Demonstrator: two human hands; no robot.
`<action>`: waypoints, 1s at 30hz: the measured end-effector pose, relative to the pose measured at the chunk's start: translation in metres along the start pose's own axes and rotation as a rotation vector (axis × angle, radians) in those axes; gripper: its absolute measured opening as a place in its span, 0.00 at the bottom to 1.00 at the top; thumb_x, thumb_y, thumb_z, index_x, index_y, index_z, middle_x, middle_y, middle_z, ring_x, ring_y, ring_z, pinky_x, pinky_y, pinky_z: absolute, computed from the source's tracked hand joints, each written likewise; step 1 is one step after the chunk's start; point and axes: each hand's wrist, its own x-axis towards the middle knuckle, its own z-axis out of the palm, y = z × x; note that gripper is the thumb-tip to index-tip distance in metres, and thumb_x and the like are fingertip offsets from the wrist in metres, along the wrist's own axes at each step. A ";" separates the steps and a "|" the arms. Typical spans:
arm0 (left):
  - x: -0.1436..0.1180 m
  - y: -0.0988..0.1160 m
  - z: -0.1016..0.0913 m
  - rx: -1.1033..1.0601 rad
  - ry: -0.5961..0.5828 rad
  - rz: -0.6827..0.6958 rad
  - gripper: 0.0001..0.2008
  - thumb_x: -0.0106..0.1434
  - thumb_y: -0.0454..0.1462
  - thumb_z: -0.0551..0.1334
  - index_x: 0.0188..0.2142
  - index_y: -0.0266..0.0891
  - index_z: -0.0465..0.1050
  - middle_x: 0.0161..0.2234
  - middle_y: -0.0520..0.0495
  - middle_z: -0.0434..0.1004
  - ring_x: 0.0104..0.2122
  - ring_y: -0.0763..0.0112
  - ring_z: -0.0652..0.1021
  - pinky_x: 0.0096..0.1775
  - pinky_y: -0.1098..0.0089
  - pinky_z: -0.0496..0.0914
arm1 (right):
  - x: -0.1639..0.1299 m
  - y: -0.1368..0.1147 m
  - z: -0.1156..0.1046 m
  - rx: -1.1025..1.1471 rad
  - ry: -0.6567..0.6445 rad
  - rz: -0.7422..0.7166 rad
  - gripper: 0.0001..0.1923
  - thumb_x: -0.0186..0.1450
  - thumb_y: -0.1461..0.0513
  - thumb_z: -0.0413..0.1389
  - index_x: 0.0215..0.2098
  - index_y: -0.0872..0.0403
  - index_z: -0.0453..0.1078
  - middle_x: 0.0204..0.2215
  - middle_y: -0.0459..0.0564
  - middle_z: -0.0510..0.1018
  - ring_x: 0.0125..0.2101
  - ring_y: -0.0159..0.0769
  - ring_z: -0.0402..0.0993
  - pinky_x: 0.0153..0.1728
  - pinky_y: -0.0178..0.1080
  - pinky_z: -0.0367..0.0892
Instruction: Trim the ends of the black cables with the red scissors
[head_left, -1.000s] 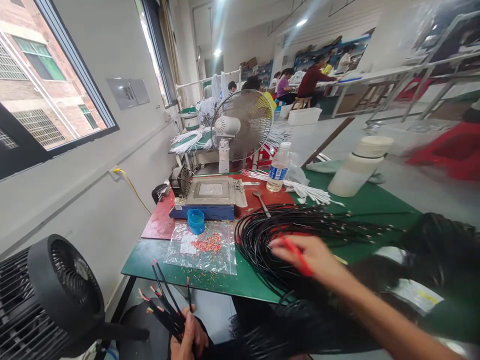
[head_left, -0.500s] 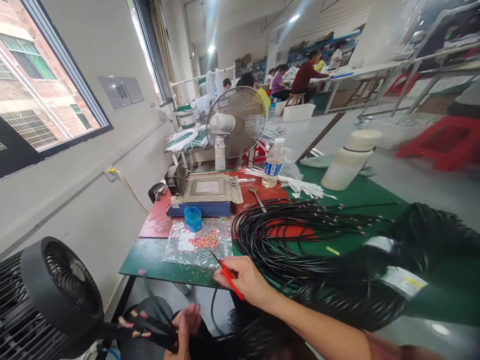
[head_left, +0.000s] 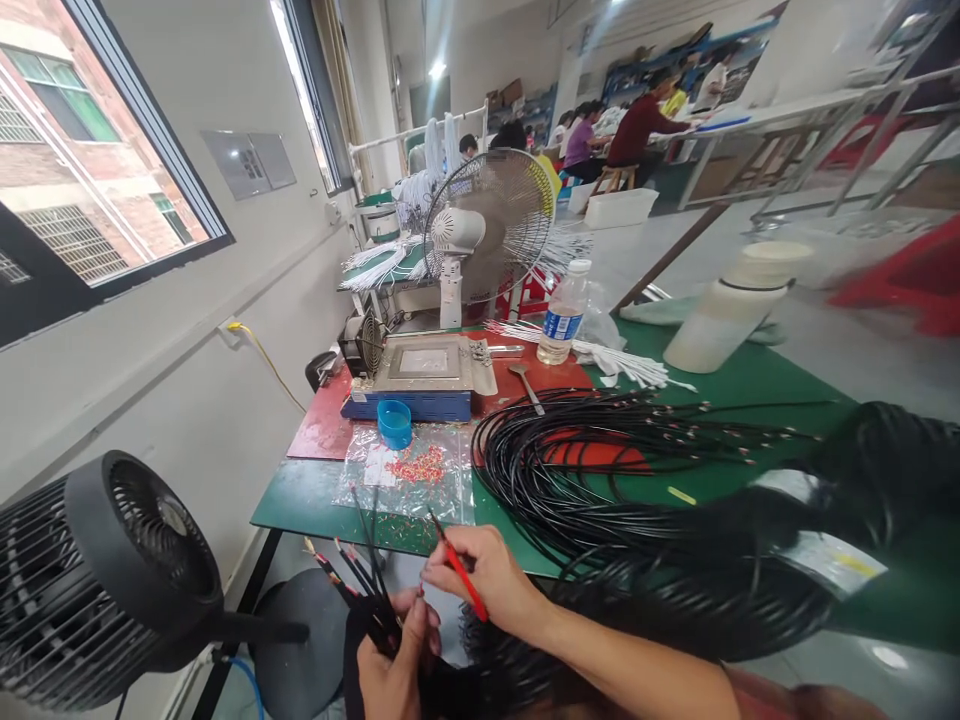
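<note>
My left hand (head_left: 397, 650) is closed around a bunch of black cables (head_left: 367, 590), whose stripped ends show coloured wire tips and fan out up and to the left. Close beside it, my right hand (head_left: 480, 570) grips red-handled scissors (head_left: 463, 580), their dark pointed tips aimed up and away. Its thumb and fingertips meet at a small cable end by the left thumb; the exact contact is too small to make out. Beyond the hands, red and yellow wire scraps (head_left: 417, 465) lie on a clear plastic bag (head_left: 450, 495) with a blue cup (head_left: 394, 425).
Coiled black cables (head_left: 525, 470) cover the table's right side. A blue-based heating unit (head_left: 409, 400), spoon (head_left: 527, 388), water bottle (head_left: 561, 315) and white flask (head_left: 735, 310) stand or lie farther back. A black fan (head_left: 142, 570) is at left, a white fan (head_left: 487, 230) behind. People sit in the background.
My left hand has come up and right with the cable bunch, whose ends now point upward. My right hand stays near the table edge with the scissors, now close to the left hand.
</note>
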 end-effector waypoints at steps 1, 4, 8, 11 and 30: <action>0.002 0.001 -0.002 -0.019 -0.013 -0.027 0.16 0.45 0.45 0.65 0.26 0.33 0.71 0.13 0.53 0.68 0.14 0.82 0.63 0.18 0.77 0.54 | 0.002 -0.002 -0.005 -0.048 -0.003 -0.004 0.20 0.55 0.49 0.57 0.22 0.59 0.69 0.16 0.42 0.63 0.19 0.25 0.54 0.20 0.29 0.50; 0.006 0.004 -0.007 -0.047 -0.030 -0.075 0.15 0.48 0.45 0.63 0.23 0.33 0.70 0.12 0.55 0.64 0.14 0.84 0.61 0.18 0.79 0.51 | 0.002 -0.004 -0.018 -0.270 -0.130 -0.044 0.19 0.58 0.49 0.54 0.27 0.57 0.70 0.21 0.43 0.66 0.23 0.27 0.57 0.24 0.30 0.52; 0.009 0.006 -0.007 -0.116 0.002 -0.115 0.14 0.48 0.44 0.64 0.23 0.33 0.69 0.12 0.56 0.64 0.14 0.85 0.61 0.18 0.80 0.52 | -0.007 0.000 -0.021 -0.580 -0.307 -0.045 0.19 0.53 0.48 0.58 0.27 0.55 0.67 0.26 0.44 0.68 0.26 0.29 0.59 0.27 0.31 0.52; 0.010 0.004 -0.004 -0.182 0.022 -0.146 0.14 0.45 0.42 0.66 0.27 0.34 0.70 0.14 0.56 0.67 0.14 0.85 0.62 0.18 0.80 0.52 | -0.013 0.008 -0.015 -0.624 -0.384 -0.020 0.20 0.53 0.45 0.56 0.23 0.54 0.64 0.23 0.43 0.65 0.23 0.28 0.56 0.25 0.30 0.48; 0.011 0.001 -0.006 -0.134 0.032 -0.192 0.17 0.41 0.44 0.68 0.28 0.34 0.72 0.14 0.55 0.67 0.14 0.85 0.60 0.17 0.78 0.50 | -0.010 0.022 -0.011 -0.465 -0.406 0.039 0.29 0.57 0.45 0.52 0.13 0.58 0.51 0.14 0.40 0.47 0.18 0.22 0.42 0.19 0.31 0.40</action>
